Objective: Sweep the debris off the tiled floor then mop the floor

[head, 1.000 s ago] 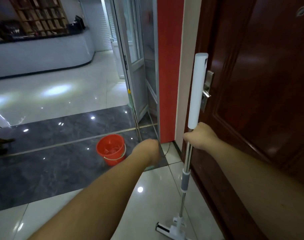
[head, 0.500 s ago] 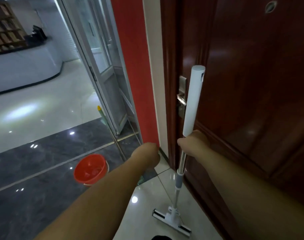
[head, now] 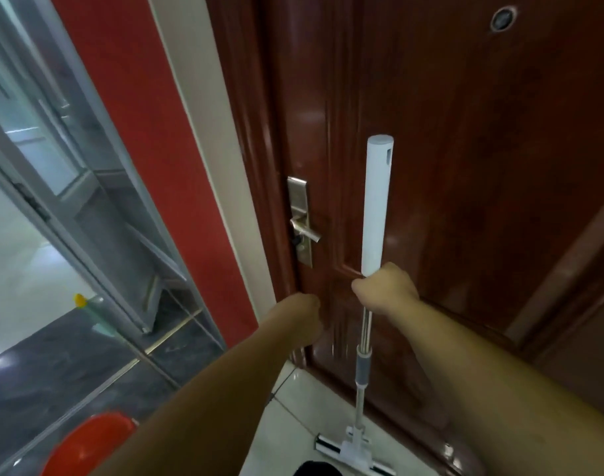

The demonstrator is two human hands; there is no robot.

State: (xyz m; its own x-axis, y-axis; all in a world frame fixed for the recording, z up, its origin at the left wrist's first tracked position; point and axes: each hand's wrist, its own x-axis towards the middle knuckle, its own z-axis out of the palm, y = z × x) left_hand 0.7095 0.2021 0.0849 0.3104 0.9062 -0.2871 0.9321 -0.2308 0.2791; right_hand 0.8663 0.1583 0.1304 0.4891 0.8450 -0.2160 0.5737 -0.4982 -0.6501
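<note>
At the wooden door [head: 465, 166]: right hand [head: 386, 290] grips upright mop [head: 374, 207]; left hand [head: 302, 317] fisted, contents unclear. Mopping pending; next, lower head to tiled floor [head: 293, 424].

head-worn view, angled forward and down, close to door [head: 465, 166], floor [head: 293, 424] below

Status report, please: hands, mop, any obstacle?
Right hand grips mop, upright, head on the tiles. Left hand curled, apparently empty. Brown door close ahead; red bucket at lower left.
</note>
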